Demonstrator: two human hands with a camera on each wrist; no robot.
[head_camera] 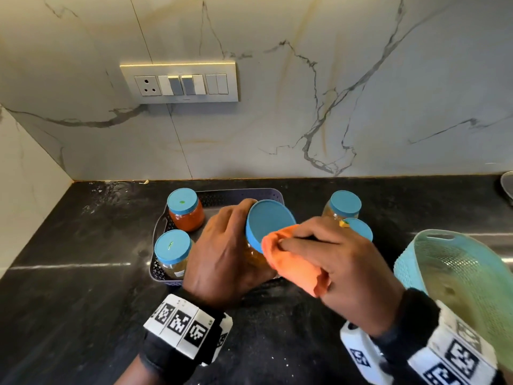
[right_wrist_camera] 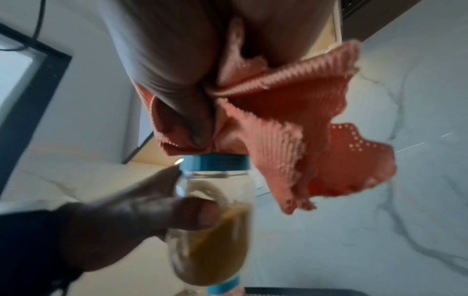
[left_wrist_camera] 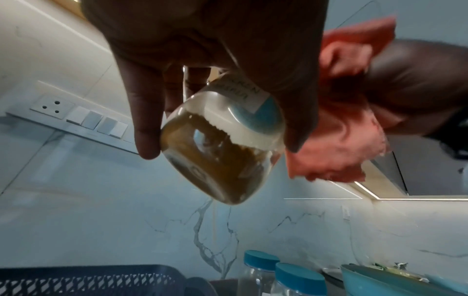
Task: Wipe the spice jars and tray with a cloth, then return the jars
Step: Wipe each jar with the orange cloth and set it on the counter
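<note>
My left hand [head_camera: 230, 240] grips a clear spice jar [head_camera: 268, 226] with a blue lid, tilted and lifted above the dark perforated tray [head_camera: 241, 193]. The left wrist view shows brownish powder in this jar [left_wrist_camera: 222, 156]. My right hand [head_camera: 319, 245] holds a bunched orange cloth [head_camera: 294, 265] against the lid's near edge. In the right wrist view the cloth [right_wrist_camera: 291, 136] rests on the lid of the jar [right_wrist_camera: 215, 200]. Two blue-lidded jars stand in the tray: a red one [head_camera: 185, 213] and a yellowish one [head_camera: 172, 254]. Two more jars [head_camera: 343, 207] [head_camera: 359, 228] stand on the counter right of the tray.
A teal plastic basket [head_camera: 455, 273] lies tipped at the right, close to my right wrist. The black stone counter [head_camera: 83, 245] runs to a marble wall with a switch panel [head_camera: 180, 82]. A metal rim [head_camera: 508, 187] shows at the far right edge.
</note>
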